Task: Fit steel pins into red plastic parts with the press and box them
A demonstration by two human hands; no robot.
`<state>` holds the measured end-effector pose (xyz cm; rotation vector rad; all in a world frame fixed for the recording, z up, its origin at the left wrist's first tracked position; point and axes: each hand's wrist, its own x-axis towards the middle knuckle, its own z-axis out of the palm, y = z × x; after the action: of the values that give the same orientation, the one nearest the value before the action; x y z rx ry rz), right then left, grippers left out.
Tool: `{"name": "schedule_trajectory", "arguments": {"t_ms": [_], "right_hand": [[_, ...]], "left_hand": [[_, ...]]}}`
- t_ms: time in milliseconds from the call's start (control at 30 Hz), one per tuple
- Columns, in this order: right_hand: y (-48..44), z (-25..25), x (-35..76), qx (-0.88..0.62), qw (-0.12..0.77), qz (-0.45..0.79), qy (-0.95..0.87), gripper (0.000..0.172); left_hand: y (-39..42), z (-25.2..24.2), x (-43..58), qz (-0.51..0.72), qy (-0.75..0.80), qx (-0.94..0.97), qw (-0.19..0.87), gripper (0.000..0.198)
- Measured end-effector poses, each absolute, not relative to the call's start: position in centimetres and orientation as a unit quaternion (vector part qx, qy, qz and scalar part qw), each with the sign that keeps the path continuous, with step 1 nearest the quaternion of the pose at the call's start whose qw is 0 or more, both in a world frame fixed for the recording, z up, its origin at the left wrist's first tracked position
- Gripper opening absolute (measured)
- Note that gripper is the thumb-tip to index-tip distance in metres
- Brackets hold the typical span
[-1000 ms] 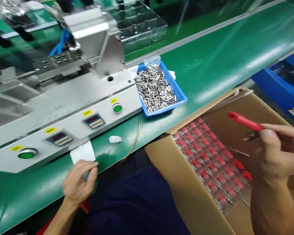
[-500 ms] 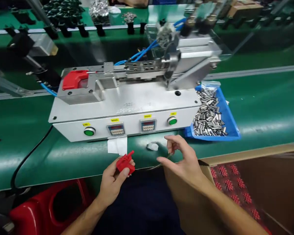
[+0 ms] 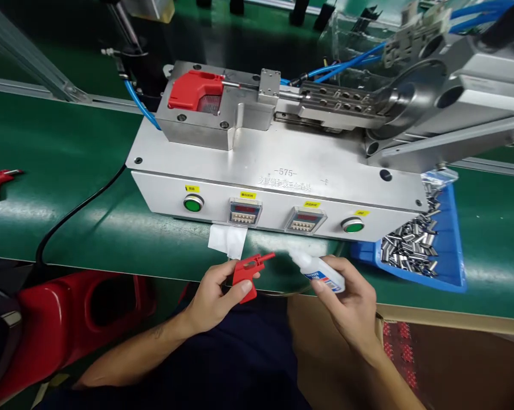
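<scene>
My left hand (image 3: 216, 293) is closed around 1 red plastic part (image 3: 246, 275), whose long axis points right and slightly up. My right hand (image 3: 353, 304) grips a white glue bottle (image 3: 321, 274), nozzle aimed left, just beside the part's tip, apart from it. Right of that hand, a blue tray (image 3: 456, 239) holds metal sleeves (image 3: 406, 247). Below it, a cardboard box (image 3: 432, 322) holds red pieces (image 3: 396, 336).

Metal machine (image 3: 282, 165), blue tray (image 3: 450, 245), cardboard box (image 3: 453, 322)
</scene>
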<state>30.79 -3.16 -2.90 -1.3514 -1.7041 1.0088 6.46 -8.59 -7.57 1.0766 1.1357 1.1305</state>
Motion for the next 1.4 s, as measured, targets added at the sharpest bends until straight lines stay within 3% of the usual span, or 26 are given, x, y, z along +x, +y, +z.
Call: {"name": "schedule_trajectory", "arguments": {"t_ms": [400, 600, 1100, 1400], "right_hand": [[-3.47, -2.27, 30.54, -0.519, 0.359, 0.371, -0.681, 0.025], [-3.42, -2.2, 30.4, -0.508, 0.365, 0.372, -0.686, 0.02], [-3.34, -2.27, 30.5, -0.507, 0.355, 0.359, -0.698, 0.023], [-3.26, -2.1, 30.49, -0.523, 0.337, 0.349, -0.701, 0.026]], "left_hand": [[-9.01, -7.94, 7.0, 0.48, 0.487, 0.456, 0.57, 0.024], [-8.97, -7.89, 7.01, 0.481, 0.483, 0.455, 0.573, 0.026], [-9.13, -8.04, 6.94, 0.476, 0.486, 0.459, 0.572, 0.023], [-9.1, -8.11, 7.01, 0.467, 0.498, 0.454, 0.572, 0.032]]}}
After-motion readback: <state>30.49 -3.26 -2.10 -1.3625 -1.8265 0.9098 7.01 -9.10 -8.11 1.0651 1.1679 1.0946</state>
